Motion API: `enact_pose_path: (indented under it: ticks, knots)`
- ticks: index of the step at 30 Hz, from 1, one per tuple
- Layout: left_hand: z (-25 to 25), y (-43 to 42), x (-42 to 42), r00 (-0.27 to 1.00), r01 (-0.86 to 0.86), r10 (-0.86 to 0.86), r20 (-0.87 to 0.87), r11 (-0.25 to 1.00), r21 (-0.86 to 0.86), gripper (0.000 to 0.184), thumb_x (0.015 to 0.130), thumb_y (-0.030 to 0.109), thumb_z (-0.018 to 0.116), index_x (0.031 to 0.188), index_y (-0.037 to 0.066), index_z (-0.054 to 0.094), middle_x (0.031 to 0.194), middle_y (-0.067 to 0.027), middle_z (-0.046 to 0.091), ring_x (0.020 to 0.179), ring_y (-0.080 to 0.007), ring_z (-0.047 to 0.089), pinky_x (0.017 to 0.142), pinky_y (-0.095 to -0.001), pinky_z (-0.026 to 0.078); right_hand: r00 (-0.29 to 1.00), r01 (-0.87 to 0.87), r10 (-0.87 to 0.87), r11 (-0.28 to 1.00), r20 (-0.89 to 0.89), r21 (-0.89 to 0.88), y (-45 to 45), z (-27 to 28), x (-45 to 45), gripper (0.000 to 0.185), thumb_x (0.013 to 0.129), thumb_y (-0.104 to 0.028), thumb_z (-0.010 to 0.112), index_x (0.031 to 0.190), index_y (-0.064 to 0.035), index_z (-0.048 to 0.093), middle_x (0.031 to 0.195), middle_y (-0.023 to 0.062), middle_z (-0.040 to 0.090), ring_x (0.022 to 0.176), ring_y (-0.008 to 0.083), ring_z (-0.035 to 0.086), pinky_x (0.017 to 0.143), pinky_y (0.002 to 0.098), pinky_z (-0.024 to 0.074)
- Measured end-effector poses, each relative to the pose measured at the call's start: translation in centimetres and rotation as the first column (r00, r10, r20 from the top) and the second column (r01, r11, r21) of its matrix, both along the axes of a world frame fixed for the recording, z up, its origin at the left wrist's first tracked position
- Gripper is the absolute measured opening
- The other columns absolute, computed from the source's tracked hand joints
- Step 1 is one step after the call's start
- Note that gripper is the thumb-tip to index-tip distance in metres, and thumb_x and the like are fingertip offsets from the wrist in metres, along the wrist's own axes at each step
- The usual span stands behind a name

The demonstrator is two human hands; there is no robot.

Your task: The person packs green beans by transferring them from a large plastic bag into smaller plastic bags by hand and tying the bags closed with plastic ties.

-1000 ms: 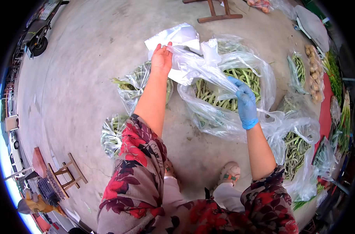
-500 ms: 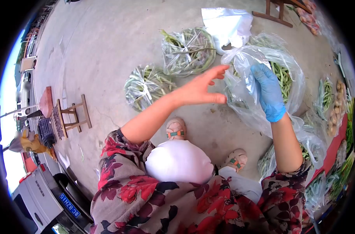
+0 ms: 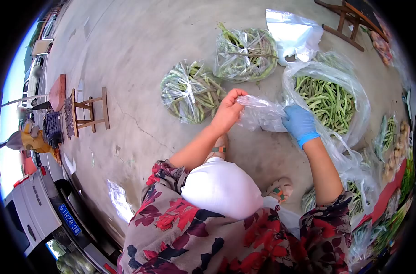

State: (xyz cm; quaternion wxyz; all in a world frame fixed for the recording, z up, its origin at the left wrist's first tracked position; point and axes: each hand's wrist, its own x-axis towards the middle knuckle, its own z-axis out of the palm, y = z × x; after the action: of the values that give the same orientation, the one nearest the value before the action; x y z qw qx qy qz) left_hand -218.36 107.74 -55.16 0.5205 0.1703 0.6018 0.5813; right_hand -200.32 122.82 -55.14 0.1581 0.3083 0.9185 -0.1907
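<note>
A crumpled clear plastic bag (image 3: 262,114) is stretched between my two hands. My left hand (image 3: 229,108), bare, pinches its left end. My right hand (image 3: 301,122), in a blue glove, grips the other end, with its fingertips partly hidden by the plastic. Just beyond the glove, a large open plastic bag (image 3: 364,107) on the ground is full of green beans (image 3: 325,101). Past my left hand lie a tied bag of beans (image 3: 188,93) and a second tied bag of beans (image 3: 246,54).
A pad of white plastic bags (image 3: 292,32) lies behind the beans. Wooden stools stand at the left (image 3: 90,109) and upper right (image 3: 342,27). More bagged vegetables (image 3: 388,132) line the right side. A van (image 3: 36,217) is at lower left.
My left hand has closed from spread fingers onto the clear bag. My right hand has drawn away from above the open bag, uncovering the beans. The view has shifted left.
</note>
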Motion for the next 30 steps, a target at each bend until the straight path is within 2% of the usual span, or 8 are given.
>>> enact_pose_path:
  ticks: [2,8,11,15,17,22,25,30]
  knots:
    - [2.5,0.4,-2.7,0.984,0.005,-0.002,-0.181,1.0,0.014,0.01,0.087,0.011,0.05,0.095,0.008,0.055,0.069,0.0068,0.045,0.058,-0.001,0.036,0.049,-0.0183,0.029,0.982,0.097,-0.063,0.977,-0.177,0.189,1.3,1.3,1.4,0.027,0.073,-0.02,0.059,0.095,-0.005,0.059,0.091,0.0189,0.062,0.081,0.0343,0.059,0.073,0.0392,0.0476]
    - [1.1,2.3,-7.9,0.629,0.341,-0.494,-0.6,0.869,-0.358,0.026,0.081,0.024,0.064,0.097,0.004,0.059,0.077,-0.0024,0.061,0.069,-0.0094,0.053,0.064,-0.0254,0.043,0.671,0.599,-0.676,0.737,-0.306,-0.313,5.9,-1.1,3.8,0.034,0.072,-0.022,0.062,0.102,-0.005,0.056,0.094,0.0193,0.061,0.079,0.0343,0.06,0.075,0.042,0.0467]
    - [-0.9,2.9,-7.6,0.602,0.388,-0.574,-0.556,0.818,-0.425,0.029,0.081,0.031,0.063,0.091,0.004,0.062,0.072,-0.0035,0.062,0.067,-0.0105,0.053,0.065,-0.0265,0.044,0.853,0.521,-0.517,0.852,-0.072,0.047,4.8,-0.5,2.7,0.052,0.071,-0.026,0.066,0.116,-0.0055,0.048,0.104,0.0175,0.058,0.087,0.0318,0.058,0.078,0.0408,0.0452]
    - [-4.0,3.3,-7.4,0.809,0.283,-0.449,-0.379,0.863,-0.419,0.03,0.085,0.033,0.058,0.079,0.004,0.062,0.07,-0.002,0.06,0.06,-0.0106,0.049,0.059,-0.0268,0.041,0.938,0.14,0.08,0.804,-0.338,0.578,0.6,5.0,-0.4,0.069,0.065,-0.025,0.068,0.126,-0.0053,0.042,0.118,0.0125,0.05,0.109,0.0254,0.047,0.087,0.038,0.0417]
    - [-4.4,3.7,-6.7,0.91,0.235,-0.348,-0.224,0.881,-0.41,0.027,0.086,0.03,0.056,0.079,0.005,0.06,0.068,-0.0002,0.057,0.057,-0.0103,0.047,0.054,-0.0265,0.04,0.771,-0.107,0.392,0.857,-0.501,0.504,-1.6,2.5,-1.1,0.064,0.066,-0.021,0.067,0.124,-0.0066,0.044,0.115,0.0129,0.052,0.099,0.0304,0.053,0.082,0.0398,0.0446]
    - [-3.6,4.7,-7.0,0.969,0.156,-0.081,0.233,0.932,-0.326,0.017,0.087,0.024,0.056,0.085,0.007,0.055,0.061,0.0024,0.048,0.051,-0.0091,0.043,0.046,-0.0245,0.037,0.986,0.149,-0.159,0.976,-0.056,-0.158,-5.6,-6.9,-1.3,0.042,0.079,-0.02,0.058,0.118,-0.0042,0.051,0.097,0.0131,0.058,0.076,0.0239,0.058,0.071,0.0359,0.0486]
    - [-3.9,4.7,-7.8,0.985,0.152,-0.111,0.136,0.925,-0.347,0.018,0.084,0.023,0.059,0.092,0.007,0.053,0.064,0.0016,0.049,0.052,-0.0083,0.043,0.046,-0.0235,0.036,0.966,0.165,0.103,0.465,0.239,-0.87,-4.9,-4.9,-2.1,0.038,0.086,-0.022,0.05,0.12,-0.0052,0.05,0.087,0.0106,0.059,0.066,0.018,0.057,0.063,0.0336,0.0495]
    - [-3.9,4.0,-7.9,0.95,0.28,-0.306,-0.054,0.919,-0.277,0.069,0.073,0.029,0.072,0.126,0.005,0.034,0.105,-0.0124,0.05,0.081,-0.016,0.052,0.07,-0.0288,0.043,0.862,0.233,-0.486,0.132,0.142,-0.963,-4.5,-7.4,-2.6,0.05,0.087,-0.015,0.046,0.136,-0.0147,0.033,0.094,0.0088,0.058,0.066,0.0138,0.056,0.058,0.028,0.0499]
